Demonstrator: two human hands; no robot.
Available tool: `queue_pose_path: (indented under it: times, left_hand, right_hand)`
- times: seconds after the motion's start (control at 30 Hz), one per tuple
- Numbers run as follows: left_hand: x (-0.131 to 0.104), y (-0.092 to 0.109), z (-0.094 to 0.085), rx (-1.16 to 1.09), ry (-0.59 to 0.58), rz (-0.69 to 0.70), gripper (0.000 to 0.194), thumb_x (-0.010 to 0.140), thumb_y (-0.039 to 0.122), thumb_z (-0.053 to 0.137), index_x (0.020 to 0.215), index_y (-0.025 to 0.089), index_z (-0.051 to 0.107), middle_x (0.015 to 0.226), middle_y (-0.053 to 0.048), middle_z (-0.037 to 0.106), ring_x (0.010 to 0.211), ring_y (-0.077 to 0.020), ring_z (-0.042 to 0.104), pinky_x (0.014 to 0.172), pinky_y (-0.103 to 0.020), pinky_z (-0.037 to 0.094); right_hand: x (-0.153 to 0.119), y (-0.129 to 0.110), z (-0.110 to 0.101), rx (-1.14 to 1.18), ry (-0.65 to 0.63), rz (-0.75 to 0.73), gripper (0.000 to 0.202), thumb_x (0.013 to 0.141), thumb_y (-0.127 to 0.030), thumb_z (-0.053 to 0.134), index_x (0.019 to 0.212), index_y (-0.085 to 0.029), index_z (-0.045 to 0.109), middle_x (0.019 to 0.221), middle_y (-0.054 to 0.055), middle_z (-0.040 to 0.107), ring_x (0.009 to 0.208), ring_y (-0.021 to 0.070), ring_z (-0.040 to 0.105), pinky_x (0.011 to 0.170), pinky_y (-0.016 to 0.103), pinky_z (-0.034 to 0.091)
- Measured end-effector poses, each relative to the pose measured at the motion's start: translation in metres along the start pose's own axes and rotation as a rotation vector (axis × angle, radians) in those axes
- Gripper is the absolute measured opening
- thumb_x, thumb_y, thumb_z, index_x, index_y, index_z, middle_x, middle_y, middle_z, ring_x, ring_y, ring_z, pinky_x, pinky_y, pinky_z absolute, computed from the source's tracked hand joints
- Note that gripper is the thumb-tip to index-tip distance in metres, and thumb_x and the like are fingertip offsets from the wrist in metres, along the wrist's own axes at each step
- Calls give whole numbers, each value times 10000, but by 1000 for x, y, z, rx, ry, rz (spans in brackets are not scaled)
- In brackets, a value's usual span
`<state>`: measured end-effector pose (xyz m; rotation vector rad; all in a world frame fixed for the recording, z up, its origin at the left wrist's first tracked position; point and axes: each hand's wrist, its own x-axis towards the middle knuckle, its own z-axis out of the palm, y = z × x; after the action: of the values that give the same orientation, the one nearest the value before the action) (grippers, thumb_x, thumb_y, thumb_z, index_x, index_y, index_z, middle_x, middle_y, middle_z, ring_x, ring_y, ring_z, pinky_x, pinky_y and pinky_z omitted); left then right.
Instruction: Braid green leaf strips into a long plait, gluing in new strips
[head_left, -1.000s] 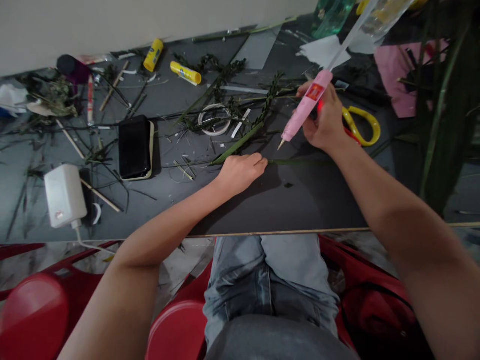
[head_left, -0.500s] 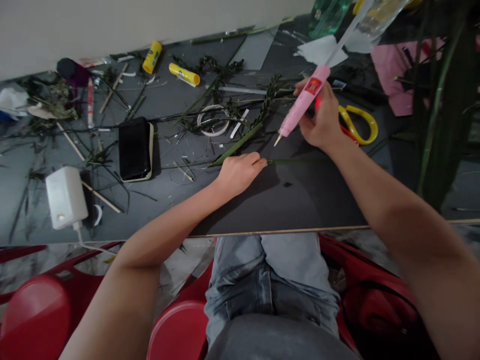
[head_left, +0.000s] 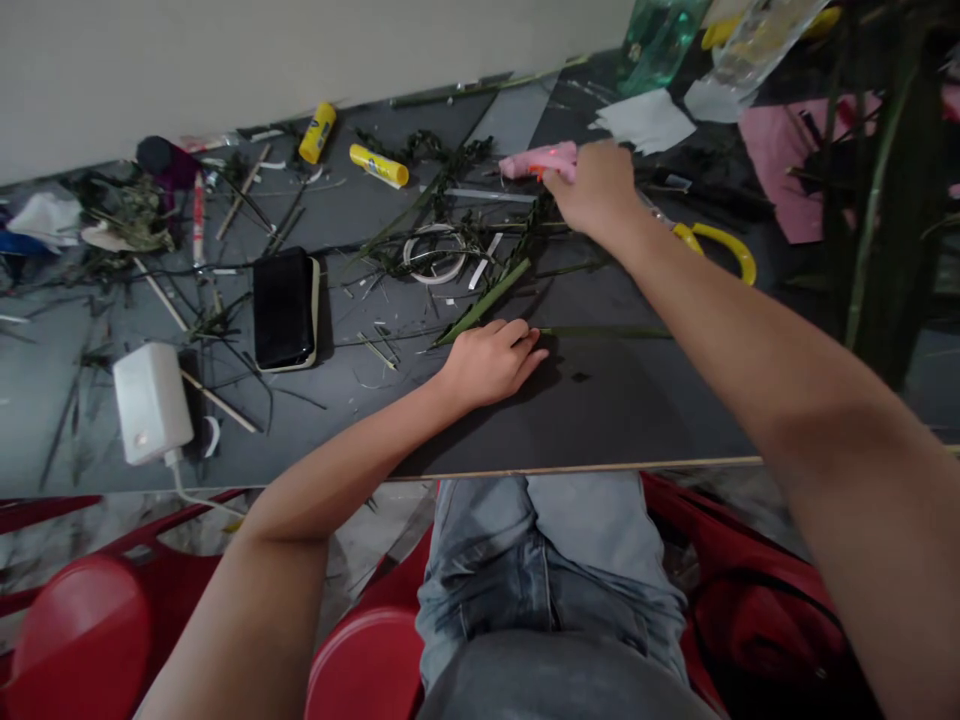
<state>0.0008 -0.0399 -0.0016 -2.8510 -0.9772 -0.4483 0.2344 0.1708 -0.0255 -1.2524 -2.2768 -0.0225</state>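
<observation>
dim indoor light, soft shadows, right forearm blurred, edges stretched

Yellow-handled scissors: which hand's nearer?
Right. The right hand, holding the pink glue gun, is just left of the yellow-handled scissors, its forearm passing close by. The left hand is farther left, nearer the table's front edge.

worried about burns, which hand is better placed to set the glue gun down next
The right hand, probably: it already holds the pink glue gun, while the left hand rests lower by the green strip.
</observation>
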Motion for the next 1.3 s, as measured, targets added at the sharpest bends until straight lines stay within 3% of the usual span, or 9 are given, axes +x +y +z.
queue_pose_path:
  times: [0.07, 0.13, 0.23, 0.3, 0.4, 0.67, 0.97, 1.13, 1.3]
  left_hand:
    - [0, 0, 0, 15, 33, 4, 433, 1048, 391, 434, 1092, 106, 758, 914, -75, 746, 749, -198, 713, 565, -316, 493]
    - [-1, 0, 0, 25, 33, 0, 443, 1046, 407, 438, 1103, 105, 757, 930, -76, 748, 751, -195, 708, 568, -315, 494]
    - [-1, -1, 1, 20, 8, 13, 441, 1049, 401, 432, 1126, 107, 752, 952, -82, 749, 766, -181, 698, 581, -300, 488]
    - [-2, -2, 2, 2, 4, 22, 425, 1056, 379, 419, 1156, 127, 747, 966, -76, 750, 778, -167, 694, 602, -287, 489]
    - [-2, -4, 3, -11, 7, 7, 423, 1060, 387, 409, 1196, 157, 736, 978, -70, 750, 791, -164, 692, 606, -281, 481]
    - [0, -6, -1, 4, -105, 38, 482, 1070, 423, 357, 1287, 150, 690, 1026, -78, 740, 834, -186, 720, 619, -294, 508]
    - [5, -4, -10, 4, -246, 14, 499, 1068, 429, 352, 1368, 148, 636, 1132, -93, 722, 861, -210, 746, 617, -318, 523]
    - [5, -3, -5, 6, -193, 18, 488, 1063, 429, 370, 1326, 150, 674, 1091, -84, 744, 809, -193, 744, 589, -299, 492]
    - [-5, -15, -13, 40, -22, -4, 413, 1033, 368, 435, 1265, 174, 716, 1006, -85, 778, 778, -187, 719, 642, -302, 492]
  right_hand:
    - [-36, -37, -23, -126, 181, 209, 537, 1026, -645, 314, 1229, -237, 596, 1144, 156, 661, 1116, 301, 552, 973, 548, 483]
    - [-77, -73, -49, -83, 210, 139, 342, 1013, -525, 471, 1248, -318, 609, 1195, 117, 668, 1206, 339, 553, 990, 572, 480]
    - [-123, -99, -72, 230, 39, -152, 195, 1001, -383, 503, 1041, -300, 675, 929, 67, 715, 884, 279, 677, 778, 477, 555]
    - [-136, -98, -74, 387, -105, -206, 174, 983, -382, 552, 946, -301, 701, 837, 19, 717, 744, 221, 677, 681, 394, 543]
    - [-138, -91, -69, 464, -181, -218, 176, 947, -411, 623, 869, -298, 734, 860, 11, 730, 769, 203, 684, 698, 368, 530]
    - [-136, -91, -67, 262, -81, -380, 245, 983, -365, 607, 843, -214, 741, 837, 29, 730, 765, 173, 636, 729, 353, 428]
    - [-137, -97, -72, 173, -13, -452, 198, 971, -309, 596, 945, -194, 754, 868, 44, 736, 788, 181, 641, 741, 355, 427]
    - [-137, -97, -73, 146, 1, -504, 199, 940, -284, 599, 940, -190, 775, 857, 54, 708, 780, 196, 620, 750, 366, 412]
    - [-138, -99, -73, 93, -54, -470, 217, 926, -296, 586, 955, -193, 774, 946, 82, 712, 882, 224, 621, 823, 392, 393]
